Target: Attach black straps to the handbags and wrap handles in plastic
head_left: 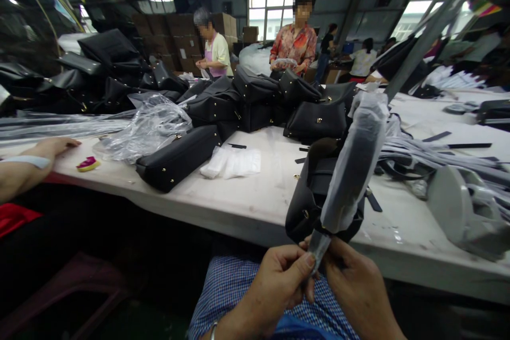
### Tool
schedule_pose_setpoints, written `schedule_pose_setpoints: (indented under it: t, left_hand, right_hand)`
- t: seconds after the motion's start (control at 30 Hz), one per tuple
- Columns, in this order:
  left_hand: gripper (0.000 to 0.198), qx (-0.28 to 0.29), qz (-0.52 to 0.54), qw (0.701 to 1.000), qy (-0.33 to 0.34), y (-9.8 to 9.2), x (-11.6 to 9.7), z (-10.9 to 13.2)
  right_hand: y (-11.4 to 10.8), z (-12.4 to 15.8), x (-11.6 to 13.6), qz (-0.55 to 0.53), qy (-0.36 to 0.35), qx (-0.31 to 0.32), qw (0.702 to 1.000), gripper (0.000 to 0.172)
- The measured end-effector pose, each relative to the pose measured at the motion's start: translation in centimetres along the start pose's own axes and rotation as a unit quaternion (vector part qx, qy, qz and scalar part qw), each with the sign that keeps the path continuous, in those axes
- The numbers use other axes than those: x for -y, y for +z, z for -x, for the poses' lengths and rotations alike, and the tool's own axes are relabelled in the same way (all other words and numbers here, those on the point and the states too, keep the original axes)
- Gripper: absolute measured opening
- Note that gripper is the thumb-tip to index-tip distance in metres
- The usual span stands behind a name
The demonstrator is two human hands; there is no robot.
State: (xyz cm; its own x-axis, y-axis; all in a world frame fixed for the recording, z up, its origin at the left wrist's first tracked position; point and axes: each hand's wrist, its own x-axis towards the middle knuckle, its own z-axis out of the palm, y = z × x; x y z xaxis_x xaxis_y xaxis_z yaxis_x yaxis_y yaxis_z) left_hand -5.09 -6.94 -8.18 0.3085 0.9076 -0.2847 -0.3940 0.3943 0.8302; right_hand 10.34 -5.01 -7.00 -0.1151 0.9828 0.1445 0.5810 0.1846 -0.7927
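Observation:
A black strap in white wrapping (354,164) stands up from my hands, in front of an open black bag (306,196) at the table's front edge. My left hand (285,276) pinches the narrow wrapped lower end of the strap between thumb and fingers. My right hand (350,276) is closed around the same lower end from the other side, its fingertips partly hidden. Left of the bag, folded white wrapping sheets (235,163) lie on the white table (263,196), beside a black bag lying on its side (179,156).
Crumpled clear plastic (153,127) and piled black bags (255,90) cover the table's far side. A grey tape dispenser (458,207) stands at right near bundled straps (430,156). Another person's arm (27,167) rests at the left edge. Two people (295,45) (215,53) stand across the table.

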Motion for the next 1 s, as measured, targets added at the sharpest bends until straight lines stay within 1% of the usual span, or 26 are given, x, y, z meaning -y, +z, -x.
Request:
schedule_pose_setpoints:
  t: [0.17,0.23,0.33,0.4,0.47,0.53,0.6,0.67,0.8,0.83,0.87,0.93,1.0]
  left_hand:
    - [0.047,0.026,0.003,1.0,-0.006,0.5,0.3,0.1]
    - [0.049,0.035,0.002,0.999,-0.012,0.6,0.4,0.0]
    - [0.049,0.014,0.009,1.0,-0.006,0.7,0.6,-0.1]
    - [0.047,-0.002,0.02,1.0,0.005,0.7,0.6,-0.2]
    - [0.045,-0.008,0.031,0.999,0.016,0.5,0.7,-0.1]
    - [0.043,-0.009,0.035,0.999,0.024,0.4,0.9,0.0]
    - [0.041,-0.004,0.043,0.999,0.026,0.4,1.1,0.1]
    - [0.041,0.008,0.061,0.998,0.018,0.5,1.4,0.2]
    - [0.05,0.032,0.083,0.996,-0.01,0.9,2.0,0.1]
    - [0.052,0.032,0.084,0.996,-0.014,0.9,2.1,0.0]
    - [0.053,0.028,0.085,0.996,-0.013,0.9,2.2,-0.1]
    - [0.055,0.02,0.071,0.997,-0.004,0.5,2.4,-0.3]
    - [0.059,0.001,0.008,1.0,0.015,-0.3,2.8,-0.6]
  right_hand:
    - [0.0,-0.5,0.1,0.012,0.029,-0.001,1.0,0.026]
    - [-0.1,-0.8,0.0,0.01,0.039,0.016,0.999,0.025]
    - [-0.5,-1.2,-0.1,-0.009,0.043,0.054,0.998,0.025]
    - [-1.1,-1.3,-0.3,-0.068,0.047,0.086,0.993,0.026]
    - [-1.6,-1.2,-0.4,-0.168,0.076,0.138,0.973,0.031]
    - [-2.0,-0.8,-0.4,-0.281,0.121,0.192,0.933,0.042]
    - [-2.0,-0.5,-0.1,-0.366,0.146,0.22,0.892,0.052]
    - [-1.4,-0.3,0.3,-0.406,0.146,0.224,0.874,0.055]
    - [0.3,-0.4,1.2,-0.426,0.166,0.245,0.855,0.044]
    - [0.5,-0.4,1.4,-0.427,0.165,0.243,0.855,0.042]
    - [0.6,-0.5,1.5,-0.421,0.156,0.237,0.861,0.04]
    - [0.1,-0.6,1.3,-0.385,0.124,0.232,0.884,0.036]
    - [-1.2,-0.4,0.3,-0.326,0.081,0.228,0.914,0.033]
